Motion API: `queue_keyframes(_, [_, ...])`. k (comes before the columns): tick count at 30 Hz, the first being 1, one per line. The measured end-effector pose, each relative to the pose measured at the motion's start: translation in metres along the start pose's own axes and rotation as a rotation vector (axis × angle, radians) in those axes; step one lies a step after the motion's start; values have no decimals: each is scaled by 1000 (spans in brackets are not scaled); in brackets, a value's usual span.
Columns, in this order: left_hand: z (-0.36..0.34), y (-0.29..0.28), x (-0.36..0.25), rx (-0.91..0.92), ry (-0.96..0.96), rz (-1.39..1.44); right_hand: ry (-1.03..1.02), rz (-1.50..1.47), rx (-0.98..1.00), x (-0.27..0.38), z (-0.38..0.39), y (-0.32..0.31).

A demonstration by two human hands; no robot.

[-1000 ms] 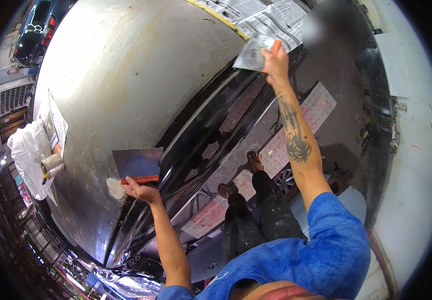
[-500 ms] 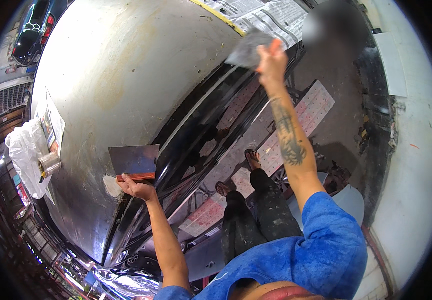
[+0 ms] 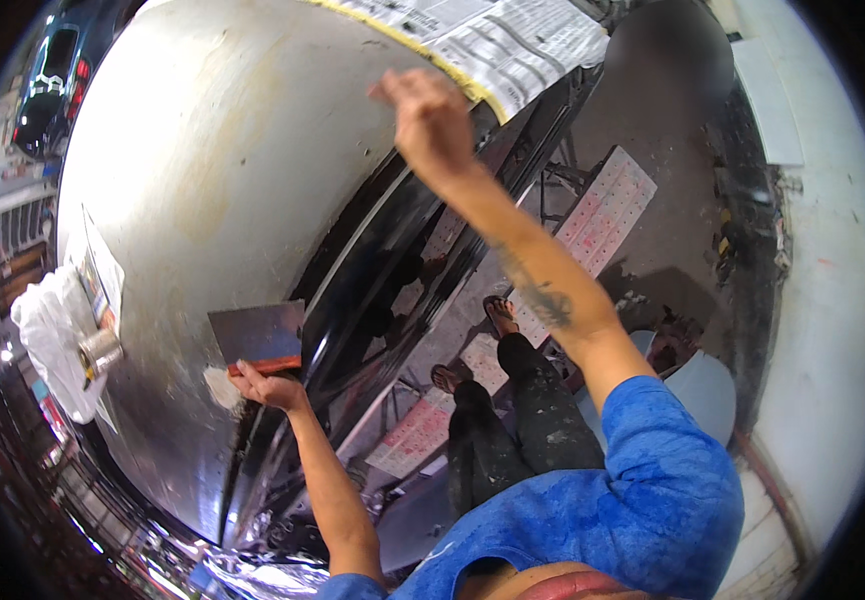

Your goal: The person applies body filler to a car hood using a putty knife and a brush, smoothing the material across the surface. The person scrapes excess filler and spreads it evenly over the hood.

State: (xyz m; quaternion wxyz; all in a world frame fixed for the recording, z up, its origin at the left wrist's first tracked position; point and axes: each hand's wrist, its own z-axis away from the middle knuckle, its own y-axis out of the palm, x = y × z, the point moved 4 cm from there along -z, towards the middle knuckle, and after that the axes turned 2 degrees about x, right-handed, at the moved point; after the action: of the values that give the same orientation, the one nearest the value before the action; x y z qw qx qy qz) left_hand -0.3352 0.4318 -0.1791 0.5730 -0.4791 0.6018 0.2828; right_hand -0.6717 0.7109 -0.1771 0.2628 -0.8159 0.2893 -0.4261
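Note:
My left hand (image 3: 268,387) is closed around the red handle of a wide putty spreader (image 3: 257,333), whose dark flat metal blade points away from me. It is over the near edge of a curved grey car panel (image 3: 252,190), beside a beige patch of paste (image 3: 222,387). My right hand (image 3: 434,125) is above the panel's far right side, with its fingers curled and smeared by motion. A bit of orange shows at its fingertips, from the second putty spreader's handle; that blade cannot be made out now.
Newspaper (image 3: 512,45) edged with yellow tape covers the panel's far end. A white plastic bag (image 3: 52,330) and a tape roll (image 3: 100,352) are at the left. Below the black car side stands a pink-stained plank (image 3: 602,215) near my feet. A white wall (image 3: 832,400) runs along the right.
My right hand has swept left and inward over the panel from the newspaper corner, and its spreader blade has gone from sight. The left hand and its spreader have shifted slightly left and nearer.

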Motion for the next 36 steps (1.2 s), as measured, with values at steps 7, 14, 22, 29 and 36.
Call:
queue_keyframes(7, [-4, -3, 0, -84, 33, -105, 218, 111, -17, -4, 18, 44])
queue_keyframes(14, [-3, -5, 3, -6, 28, -141, 311, 18, 117, -14, -1, 52])
queue_keyframes(22, [-2, -1, -2, -74, 44, -164, 278, 46, -92, -9, 1, 38])
queue_keyframes(29, [-2, -1, -3, -66, 30, -166, 277, 4, -94, -16, -4, 58])
queue_keyframes(36, [-4, -4, 0, -31, 77, -220, 233, -72, -105, -17, -4, 56])
